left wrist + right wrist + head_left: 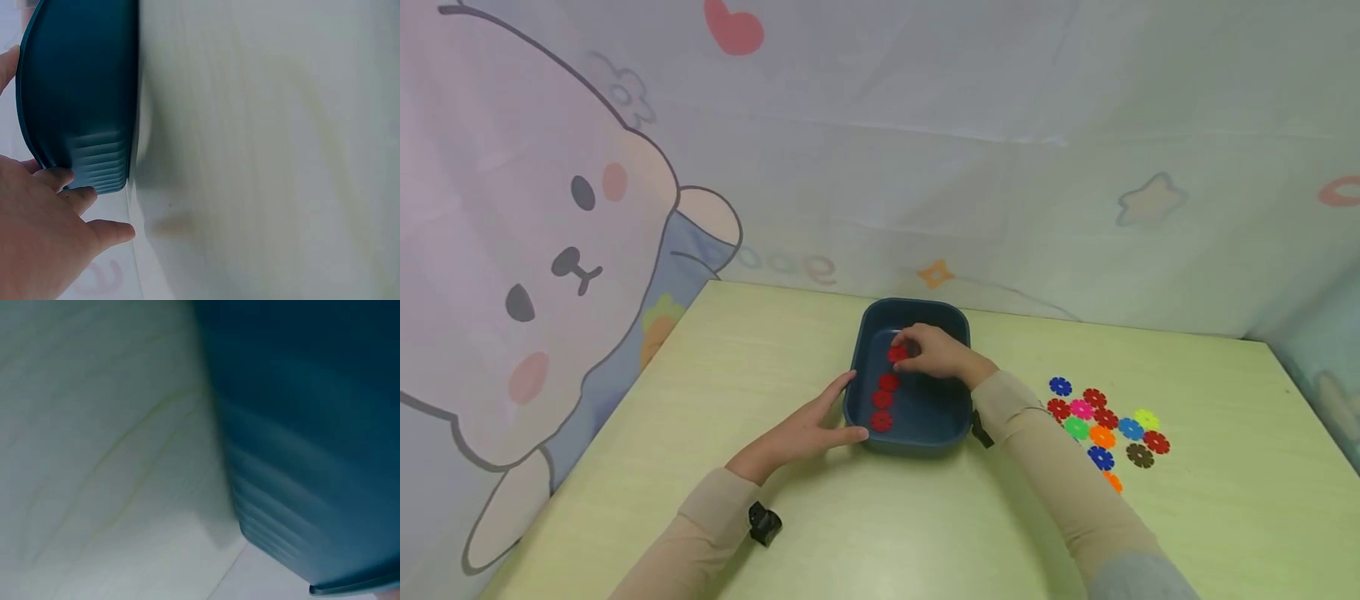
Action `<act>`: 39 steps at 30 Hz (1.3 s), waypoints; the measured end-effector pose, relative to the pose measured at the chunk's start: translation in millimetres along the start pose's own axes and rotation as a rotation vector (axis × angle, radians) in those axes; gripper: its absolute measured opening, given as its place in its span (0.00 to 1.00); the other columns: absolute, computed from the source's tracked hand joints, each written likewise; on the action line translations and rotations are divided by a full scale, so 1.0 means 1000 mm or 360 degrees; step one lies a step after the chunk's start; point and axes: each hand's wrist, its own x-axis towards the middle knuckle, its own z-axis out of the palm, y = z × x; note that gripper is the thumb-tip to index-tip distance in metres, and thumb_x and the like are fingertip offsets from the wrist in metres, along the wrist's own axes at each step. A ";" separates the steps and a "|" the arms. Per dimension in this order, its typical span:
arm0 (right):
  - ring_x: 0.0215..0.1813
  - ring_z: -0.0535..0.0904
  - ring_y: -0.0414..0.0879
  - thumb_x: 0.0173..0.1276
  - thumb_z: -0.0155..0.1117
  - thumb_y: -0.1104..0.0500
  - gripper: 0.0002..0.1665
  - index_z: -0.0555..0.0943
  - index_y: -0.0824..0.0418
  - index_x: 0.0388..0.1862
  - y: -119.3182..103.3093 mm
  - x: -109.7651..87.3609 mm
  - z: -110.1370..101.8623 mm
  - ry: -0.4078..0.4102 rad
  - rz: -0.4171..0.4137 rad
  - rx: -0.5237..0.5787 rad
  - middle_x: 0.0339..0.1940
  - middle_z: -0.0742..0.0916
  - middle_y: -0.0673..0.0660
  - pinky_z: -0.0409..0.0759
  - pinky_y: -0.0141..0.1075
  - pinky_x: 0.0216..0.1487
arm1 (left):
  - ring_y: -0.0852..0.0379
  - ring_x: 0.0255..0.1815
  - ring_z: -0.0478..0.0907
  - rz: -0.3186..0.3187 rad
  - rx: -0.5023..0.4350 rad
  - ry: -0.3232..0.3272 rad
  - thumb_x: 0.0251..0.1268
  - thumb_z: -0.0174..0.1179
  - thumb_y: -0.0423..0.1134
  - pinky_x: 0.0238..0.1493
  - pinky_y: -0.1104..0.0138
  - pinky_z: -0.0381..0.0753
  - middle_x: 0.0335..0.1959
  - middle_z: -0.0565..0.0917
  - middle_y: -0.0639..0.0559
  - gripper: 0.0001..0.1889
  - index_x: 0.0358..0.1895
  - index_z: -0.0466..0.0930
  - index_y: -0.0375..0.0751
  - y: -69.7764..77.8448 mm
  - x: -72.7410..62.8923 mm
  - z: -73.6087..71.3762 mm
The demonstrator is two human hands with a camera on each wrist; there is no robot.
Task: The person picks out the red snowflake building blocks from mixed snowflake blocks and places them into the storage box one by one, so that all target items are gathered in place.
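A dark blue plastic bin [934, 410] stands on the table, with several red snowflake discs [883, 399] in a row along the left of its floor. My right hand [942, 352] reaches into the bin and pinches a red snowflake disc [897, 354] between thumb and fingers, at the far end of that row. Spread fingers of my left hand [808, 427] touch the bin's left side, the thumb near its front corner. In the left wrist view that hand [50, 225] rests against the ribbed outer wall. Only the bin's outer wall [300, 450] fills the right wrist view; the right fingers are hidden there.
Right of the bin lie several loose snowflake discs [1102, 437] in mixed colours, partly behind the right sleeve [1045, 450]. A printed cloth backdrop [1000, 167] hangs behind the pale table [880, 533]. Small black cameras [764, 523] are strapped to the wrists.
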 end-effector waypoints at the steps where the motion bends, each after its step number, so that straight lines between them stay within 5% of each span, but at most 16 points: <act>1: 0.45 0.75 0.50 0.64 0.69 0.55 0.22 0.79 0.63 0.54 0.001 0.000 0.000 -0.0012 0.0002 -0.0007 0.46 0.80 0.58 0.76 0.41 0.50 | 0.45 0.78 0.42 -0.0005 -0.0001 -0.0001 0.64 0.62 0.54 0.72 0.43 0.49 0.79 0.45 0.49 0.48 0.79 0.39 0.56 0.000 -0.001 0.000; 20: 0.48 0.78 0.49 0.62 0.70 0.55 0.22 0.80 0.64 0.52 0.005 0.006 0.001 -0.0244 0.0106 -0.0020 0.45 0.84 0.57 0.76 0.43 0.53 | 0.47 0.79 0.41 -0.0008 -0.0056 -0.0006 0.64 0.62 0.52 0.73 0.44 0.48 0.79 0.44 0.52 0.48 0.79 0.38 0.57 0.004 -0.002 0.002; 24: 0.45 0.79 0.47 0.60 0.72 0.52 0.22 0.81 0.62 0.50 0.021 0.013 0.007 -0.0245 0.0036 -0.0012 0.42 0.84 0.55 0.77 0.40 0.50 | 0.47 0.78 0.41 -0.0004 -0.0048 -0.0010 0.64 0.62 0.52 0.72 0.43 0.48 0.79 0.44 0.52 0.48 0.79 0.39 0.57 0.003 -0.001 0.002; 32: 0.49 0.78 0.50 0.63 0.69 0.56 0.22 0.80 0.65 0.54 0.004 0.003 0.003 -0.0216 0.0093 -0.0069 0.46 0.84 0.59 0.76 0.42 0.54 | 0.46 0.78 0.41 -0.0002 -0.0048 -0.0011 0.64 0.62 0.51 0.72 0.43 0.49 0.79 0.44 0.51 0.47 0.79 0.39 0.56 0.002 0.000 0.003; 39: 0.54 0.78 0.52 0.64 0.68 0.56 0.25 0.78 0.65 0.58 0.006 0.000 0.002 -0.0084 0.0057 0.0074 0.54 0.82 0.60 0.76 0.44 0.57 | 0.46 0.79 0.40 0.0004 -0.0060 -0.0020 0.65 0.62 0.52 0.72 0.43 0.48 0.79 0.44 0.51 0.48 0.79 0.38 0.56 0.001 0.002 0.003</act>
